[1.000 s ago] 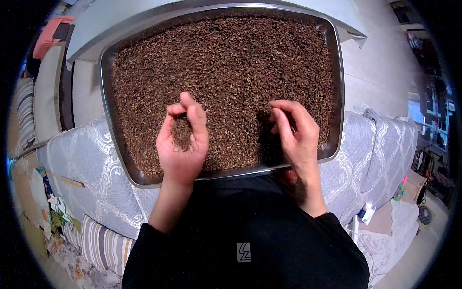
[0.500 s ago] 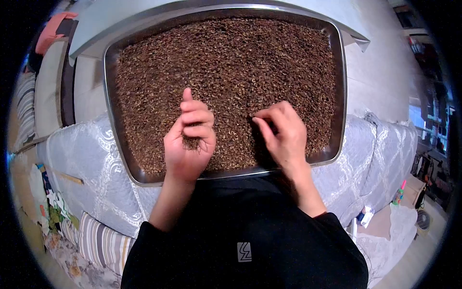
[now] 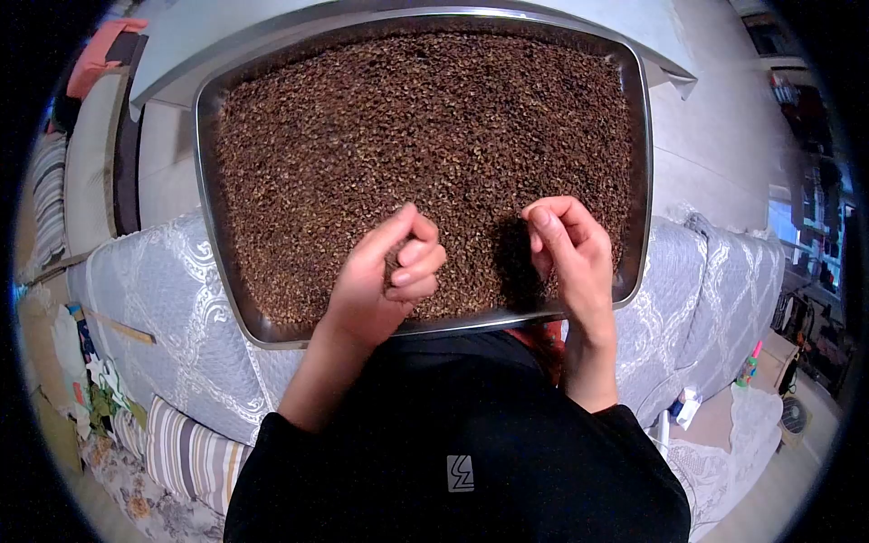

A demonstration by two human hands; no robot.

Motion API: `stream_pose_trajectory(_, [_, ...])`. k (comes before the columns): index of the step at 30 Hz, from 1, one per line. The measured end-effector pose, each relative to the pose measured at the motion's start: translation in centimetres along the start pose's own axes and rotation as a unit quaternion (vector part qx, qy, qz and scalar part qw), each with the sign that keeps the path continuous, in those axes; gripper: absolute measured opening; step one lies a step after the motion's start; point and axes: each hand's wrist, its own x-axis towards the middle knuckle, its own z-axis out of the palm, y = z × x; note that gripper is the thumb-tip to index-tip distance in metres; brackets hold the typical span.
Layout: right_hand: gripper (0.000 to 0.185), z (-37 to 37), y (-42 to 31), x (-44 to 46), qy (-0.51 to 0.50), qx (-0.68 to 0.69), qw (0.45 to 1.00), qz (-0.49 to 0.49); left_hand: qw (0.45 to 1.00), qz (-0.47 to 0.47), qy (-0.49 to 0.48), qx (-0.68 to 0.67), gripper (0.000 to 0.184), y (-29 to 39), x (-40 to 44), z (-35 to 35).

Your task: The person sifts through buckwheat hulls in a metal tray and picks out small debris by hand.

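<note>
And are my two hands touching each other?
Apart. The head view shows your left hand and right hand with a clear gap, brown bits showing between them.

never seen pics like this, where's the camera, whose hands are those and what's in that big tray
There's no machine here: one person works bare-handed, filmed by a camera worn on their own head, looking forward and down. That's why the black top fills the bottom.

In front is a metal tray spread with small brown bits; I can't tell what they are. The left hand is curled, hiding whatever it may hold. The right hand brings thumb and index finger together; anything pinched there is too small to make out.
</note>
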Motion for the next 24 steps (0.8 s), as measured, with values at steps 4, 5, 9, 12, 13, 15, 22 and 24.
stream_pose_trajectory(4, [0.011,2.9,-0.3,-1.9,-0.004,-0.132,0.97,-0.203,0.998,-0.03,0.033,0.044,0.031,-1.4,0.4,0.8])
stream_pose_trajectory(5, [0.013,3.4,-0.5,-2.0,-0.043,-0.183,0.938,-0.29,0.996,-0.04,0.071,0.041,0.032,-1.8,0.4,1.3])
stream_pose_trajectory(9, [0.016,3.3,-1.4,-1.2,-0.032,-0.211,0.929,-0.303,0.996,-0.045,0.064,0.033,0.031,-2.7,0.8,1.4])
stream_pose_trajectory(12, [0.011,1.5,0.0,2.0,0.118,-0.332,0.868,-0.351,0.992,-0.068,-0.005,-0.104,0.029,-2.3,1.0,0.4])
stream_pose_trajectory(13, [0.011,1.0,0.2,2.8,0.137,-0.377,0.848,-0.346,0.987,-0.072,-0.037,-0.141,0.028,-2.0,1.0,-0.2])
stream_pose_trajectory(15, [0.012,0.7,0.5,3.8,0.109,-0.442,0.823,-0.34,0.972,-0.057,-0.053,-0.224,0.024,-1.8,1.1,-0.2])
stream_pose_trajectory(22, [0.01,-0.8,1.0,5.0,0.179,-0.378,0.849,-0.323,0.93,0.127,0.0,-0.346,0.019,-0.3,0.6,2.0])
stream_pose_trajectory(24, [0.011,-1.8,1.2,4.9,0.186,-0.315,0.895,-0.257,0.918,0.121,0.023,-0.378,0.015,0.9,0.4,2.2])
